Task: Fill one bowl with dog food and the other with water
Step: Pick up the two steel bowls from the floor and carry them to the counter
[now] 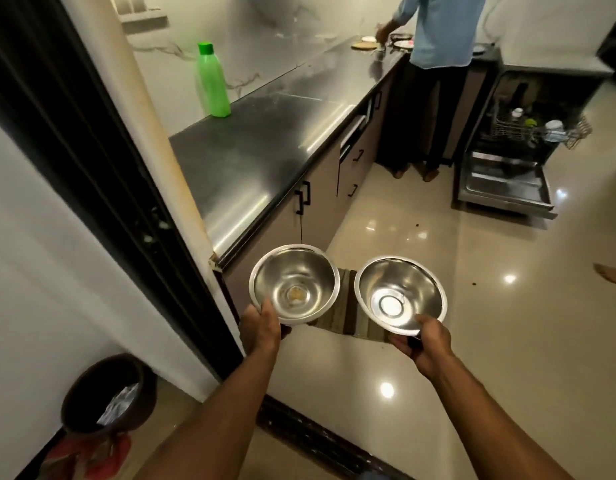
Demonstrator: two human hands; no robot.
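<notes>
I hold two steel bowls in front of me at a kitchen doorway. My left hand [260,329] grips the near rim of the left bowl [294,282], which has a small brownish smear at its bottom. My right hand [422,341] grips the near rim of the right bowl [400,294], which looks bare and shiny inside. Both bowls are level and side by side, apart from each other, above a striped floor mat [348,317]. No dog food or water source is recognisable in view.
A dark counter [265,147] runs along the left with a green bottle [212,81] on it. A person [438,46] stands at its far end. An open dishwasher [507,174] juts into the floor at right. A brown bin [105,393] sits by the door frame [92,168].
</notes>
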